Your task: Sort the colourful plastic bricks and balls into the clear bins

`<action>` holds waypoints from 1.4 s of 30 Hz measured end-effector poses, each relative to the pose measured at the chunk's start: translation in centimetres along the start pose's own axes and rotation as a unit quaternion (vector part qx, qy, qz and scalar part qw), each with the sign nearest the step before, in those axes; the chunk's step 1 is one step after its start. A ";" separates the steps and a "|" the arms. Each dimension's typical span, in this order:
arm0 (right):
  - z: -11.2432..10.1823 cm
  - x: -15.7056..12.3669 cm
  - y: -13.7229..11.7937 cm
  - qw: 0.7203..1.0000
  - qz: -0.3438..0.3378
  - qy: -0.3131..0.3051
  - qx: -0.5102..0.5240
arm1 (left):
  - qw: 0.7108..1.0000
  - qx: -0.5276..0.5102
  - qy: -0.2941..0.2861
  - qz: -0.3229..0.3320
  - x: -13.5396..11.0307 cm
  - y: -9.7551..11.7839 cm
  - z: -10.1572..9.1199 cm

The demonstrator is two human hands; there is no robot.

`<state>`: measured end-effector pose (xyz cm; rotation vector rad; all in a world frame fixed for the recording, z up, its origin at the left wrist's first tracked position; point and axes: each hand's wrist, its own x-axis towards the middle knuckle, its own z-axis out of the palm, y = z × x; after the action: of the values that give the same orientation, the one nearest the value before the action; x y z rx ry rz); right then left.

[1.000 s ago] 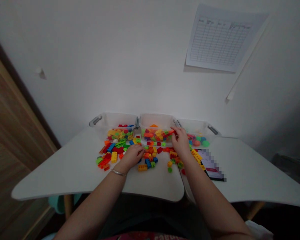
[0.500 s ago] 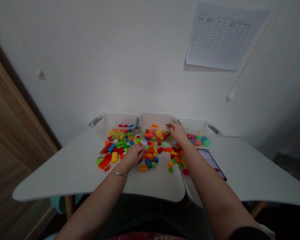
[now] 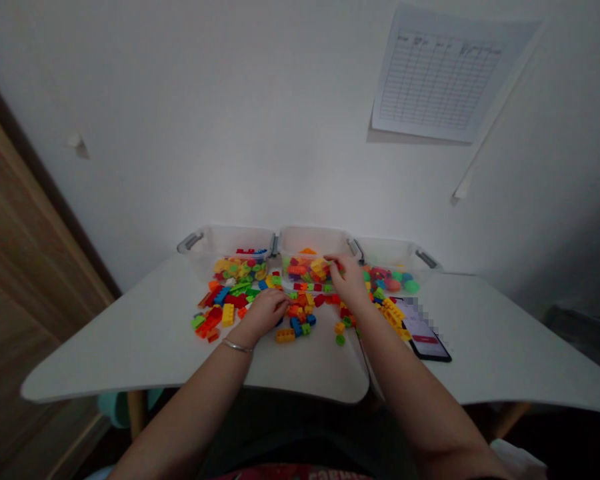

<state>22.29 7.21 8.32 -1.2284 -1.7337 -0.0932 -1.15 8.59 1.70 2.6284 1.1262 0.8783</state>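
Low over the scattered toy building blocks (image 3: 229, 315) rests my left hand (image 3: 267, 313), its fingers curled together; whatever lies in them is hidden. My right hand (image 3: 351, 280) is at the front of the middle clear plastic bin (image 3: 315, 235), thumb and forefinger bent toward each other as in a pinch. Any piece between those fingertips is too small to make out. Yellow, orange and red blocks (image 3: 319, 268) fill the bottom of that bin. Just right of my left hand lie orange pieces, a blue block (image 3: 296, 327) and a yellow block (image 3: 285, 335).
A left bin (image 3: 237, 235) holds mostly yellow and green pieces; a right bin (image 3: 387, 248) holds rounder coloured ones. Yellow blocks (image 3: 394, 313) lie beside a phone (image 3: 425, 337) on the white table (image 3: 145, 333). The wall (image 3: 230, 133) stands directly behind the bins.
My right hand has moved slightly left and lower at the middle bin's front, and its forearm has shifted left, uncovering yellow blocks by the phone. My left hand is almost still.
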 end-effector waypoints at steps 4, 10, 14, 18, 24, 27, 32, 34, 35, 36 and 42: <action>1.6 -3.9 -1.8 0.993 -0.016 -0.105 -0.042 | 1.000 0.001 0.019 0.003 -0.2 -0.2 0.1; 3.2 -7.3 -1.4 0.967 0.006 -0.207 -0.147 | 0.999 0.001 0.031 0.009 -0.2 -0.7 0.5; 3.3 -7.4 -0.8 0.962 0.002 -0.214 -0.167 | 1.000 -0.003 0.027 0.006 -0.2 -0.7 0.4; 3.3 -7.5 -0.7 0.960 0.020 -0.197 -0.196 | 1.000 -0.006 0.019 0.000 -0.2 -0.4 0.2; 3.3 -7.6 -0.5 0.959 0.029 -0.208 -0.192 | 1.000 -0.011 0.020 -0.006 -0.2 -0.4 0.3; 3.2 -7.6 -0.5 0.958 0.036 -0.206 -0.194 | 1.000 -0.012 0.021 -0.007 -0.1 -0.4 0.4; 3.4 -7.7 -0.4 0.962 0.036 -0.182 -0.198 | 1.000 -0.011 0.019 -0.008 -0.1 -0.4 0.4; 3.5 -7.8 -0.2 0.962 0.037 -0.182 -0.200 | 1.000 -0.012 0.018 -0.008 -0.1 -0.3 0.3; 3.5 -7.8 -0.2 0.961 0.038 -0.185 -0.200 | 1.000 -0.012 0.018 -0.008 -0.1 -0.2 0.3; 3.5 -7.8 -0.1 0.961 0.037 -0.190 -0.200 | 1.000 -0.012 0.019 -0.008 -0.1 -0.2 0.3; 3.6 -7.7 0.0 0.961 0.037 -0.198 -0.189 | 1.000 -0.009 0.017 -0.009 0.0 -0.2 0.2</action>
<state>20.07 3.88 0.85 -1.6793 -2.0739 -0.1466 -1.14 8.71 1.41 2.5949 1.1430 0.9272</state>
